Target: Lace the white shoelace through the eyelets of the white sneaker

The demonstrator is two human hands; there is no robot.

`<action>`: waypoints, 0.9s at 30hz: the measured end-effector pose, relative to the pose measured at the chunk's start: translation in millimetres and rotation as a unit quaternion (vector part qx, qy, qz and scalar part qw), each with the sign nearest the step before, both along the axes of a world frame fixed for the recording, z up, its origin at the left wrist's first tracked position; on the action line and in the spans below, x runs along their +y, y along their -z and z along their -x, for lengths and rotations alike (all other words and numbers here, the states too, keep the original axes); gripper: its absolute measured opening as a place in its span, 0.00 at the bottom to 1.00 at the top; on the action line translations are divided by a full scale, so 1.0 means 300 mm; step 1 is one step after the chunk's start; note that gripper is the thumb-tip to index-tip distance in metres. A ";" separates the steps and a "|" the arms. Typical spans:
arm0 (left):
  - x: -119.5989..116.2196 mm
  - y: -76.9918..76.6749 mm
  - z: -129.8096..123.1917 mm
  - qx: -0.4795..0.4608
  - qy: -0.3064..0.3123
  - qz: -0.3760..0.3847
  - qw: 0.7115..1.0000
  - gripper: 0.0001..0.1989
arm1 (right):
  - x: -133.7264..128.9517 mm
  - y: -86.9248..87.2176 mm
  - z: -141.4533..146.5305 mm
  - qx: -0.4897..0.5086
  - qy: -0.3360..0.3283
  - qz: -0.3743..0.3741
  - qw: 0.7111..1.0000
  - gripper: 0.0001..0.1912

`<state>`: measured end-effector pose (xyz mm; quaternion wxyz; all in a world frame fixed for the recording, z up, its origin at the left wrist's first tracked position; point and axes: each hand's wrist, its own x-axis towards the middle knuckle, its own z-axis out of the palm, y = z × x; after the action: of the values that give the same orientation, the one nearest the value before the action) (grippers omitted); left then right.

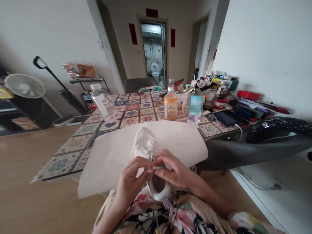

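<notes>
A white lace-up shoe (144, 140) rests on a large white sheet (107, 159), its toe pointing away from me and its heel near my lap. Over the shoe's tongue, my left hand (134, 174) pinches a white shoelace between thumb and fingers. My right hand (172, 169) meets it there, also closed in a pinch on the lace. The fingertips of both hands touch or nearly touch. Loose lace shows just ahead of them, on the front of the shoe. The exact form of the lace between the fingers is hidden.
Behind the sheet, on the patterned tablecloth (133, 107), stand a large clear bottle (103, 102) at left and an orange drink bottle (170, 105). Jars, a tablet (230, 117) and boxes crowd the right side. A grey chair (219, 154) stands at right.
</notes>
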<state>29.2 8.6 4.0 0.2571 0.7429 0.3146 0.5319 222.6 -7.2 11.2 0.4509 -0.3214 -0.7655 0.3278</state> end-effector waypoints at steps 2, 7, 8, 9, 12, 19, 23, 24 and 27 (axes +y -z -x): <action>0.001 0.003 -0.002 0.001 -0.006 0.004 1.000 0.03 | 0.000 -0.001 -0.003 -0.031 0.003 -0.025 0.999 0.11; 0.000 0.007 -0.006 -0.008 0.001 0.028 1.000 0.08 | 0.001 0.005 0.009 -0.055 0.069 -0.138 0.986 0.06; -0.002 0.006 -0.007 -0.011 0.003 0.036 0.999 0.09 | 0.001 0.006 0.012 -0.057 0.076 -0.165 0.982 0.05; -0.003 0.004 -0.008 -0.016 0.005 0.044 0.999 0.11 | 0.001 0.006 0.015 -0.060 0.079 -0.187 0.977 0.05; -0.008 -0.001 -0.013 -0.024 0.004 0.069 0.997 0.15 | 0.001 0.002 0.018 -0.072 0.081 -0.214 0.971 0.05; -0.011 -0.001 -0.017 -0.030 -0.004 0.102 0.994 0.18 | 0.011 0.008 0.007 -0.101 0.076 -0.196 0.972 0.10; -0.009 0.003 -0.020 -0.031 0.002 0.104 0.994 0.17 | 0.013 0.019 0.008 -0.111 0.090 -0.207 0.968 0.10; -0.009 0.004 -0.021 -0.030 0.004 0.106 0.994 0.16 | 0.012 0.020 0.008 -0.111 0.094 -0.215 0.966 0.09; -0.008 0.006 -0.024 -0.028 0.015 0.107 0.994 0.16 | 0.007 0.015 0.008 -0.105 0.101 -0.237 0.960 0.08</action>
<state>36.3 6.3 2.2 0.3513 0.7009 0.3513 0.5117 220.2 -5.3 6.7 0.4619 -0.3139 -0.8278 0.0539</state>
